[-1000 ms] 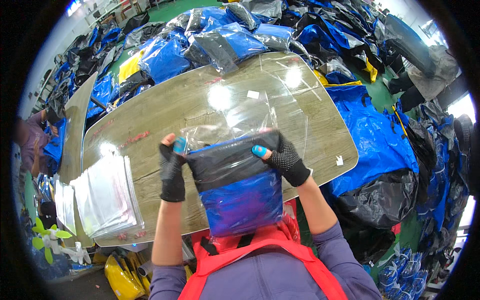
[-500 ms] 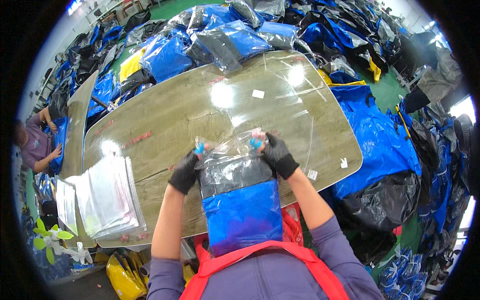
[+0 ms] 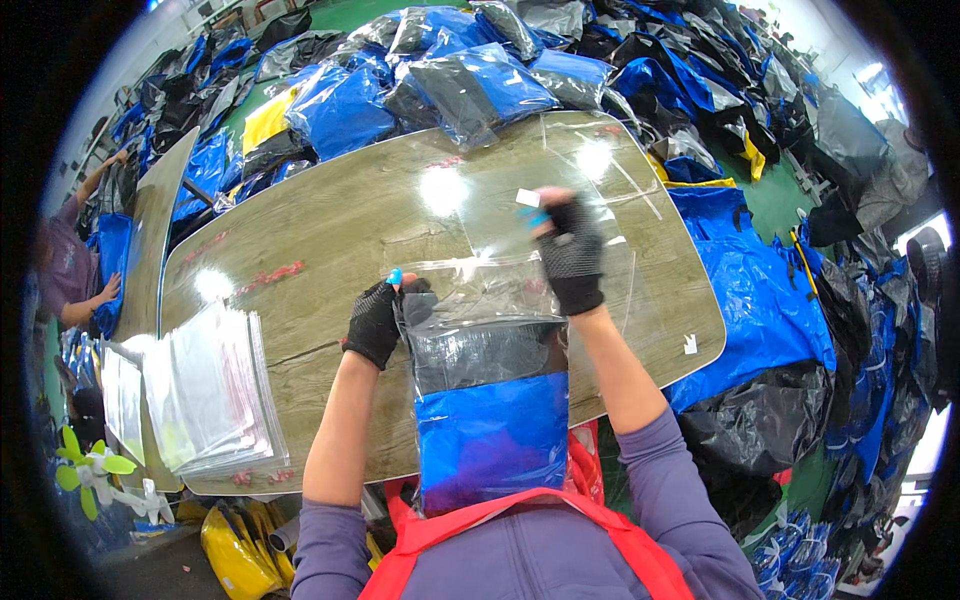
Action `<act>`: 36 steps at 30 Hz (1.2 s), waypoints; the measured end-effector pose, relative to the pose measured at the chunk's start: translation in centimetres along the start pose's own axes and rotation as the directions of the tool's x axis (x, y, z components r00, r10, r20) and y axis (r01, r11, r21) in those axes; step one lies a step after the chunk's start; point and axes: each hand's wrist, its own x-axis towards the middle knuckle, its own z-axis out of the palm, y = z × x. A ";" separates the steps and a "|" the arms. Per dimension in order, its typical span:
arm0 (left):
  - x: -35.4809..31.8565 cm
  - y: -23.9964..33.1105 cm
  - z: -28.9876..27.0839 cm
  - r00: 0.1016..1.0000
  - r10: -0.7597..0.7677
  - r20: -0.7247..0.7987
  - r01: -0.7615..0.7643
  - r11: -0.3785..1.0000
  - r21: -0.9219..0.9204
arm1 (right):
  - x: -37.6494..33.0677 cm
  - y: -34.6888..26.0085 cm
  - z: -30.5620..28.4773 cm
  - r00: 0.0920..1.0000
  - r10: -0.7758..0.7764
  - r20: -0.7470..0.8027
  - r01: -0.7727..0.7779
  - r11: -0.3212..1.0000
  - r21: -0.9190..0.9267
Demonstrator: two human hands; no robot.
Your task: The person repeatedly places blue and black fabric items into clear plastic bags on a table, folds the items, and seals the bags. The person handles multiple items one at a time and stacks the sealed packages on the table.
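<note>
The clear bag (image 3: 488, 385), blue-and-black bundle (image 3: 491, 425) inside, pokes off the table (image 3: 320, 290). The left hand (image 3: 375, 325) pinches its top; the right hand (image 3: 573, 255) (too blurry to tell its grip) is apart. A loose pinch could drop it.

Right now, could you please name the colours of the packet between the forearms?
The packet is mostly blue below, blackish above, in the head view.

Passage is left over the bare tabletop (image 3: 310, 250) betw. the L hand (image 3: 375, 322) and the stack of clear sleeves (image 3: 205, 390), but the mid near edge is blocked by the wrapped pkt (image 3: 490, 425), the far edge by piled bundles (image 3: 480, 90), and the R side is hemmed by a blue-blk sack (image 3: 750, 280).
</note>
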 end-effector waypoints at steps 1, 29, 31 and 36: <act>-0.3 0.5 0.3 1.000 -0.004 0.026 0.004 1.000 -0.003 | 0.2 -0.6 1.2 0.927 0.152 0.343 -0.054 0.958 -0.281; -0.7 4.9 -3.3 0.965 -0.163 0.208 0.133 0.980 0.150 | -3.9 7.9 -7.3 0.379 0.624 0.683 -0.925 0.262 0.274; -1.6 4.1 -3.2 0.939 -0.158 0.307 0.214 0.964 -0.158 | -3.4 5.6 -7.8 0.408 0.617 0.673 -0.913 0.273 0.303; -6.9 3.2 -3.4 0.932 0.190 0.310 -0.297 0.889 0.349 | -6.6 0.2 -10.6 0.653 0.361 0.666 -0.433 0.899 -0.062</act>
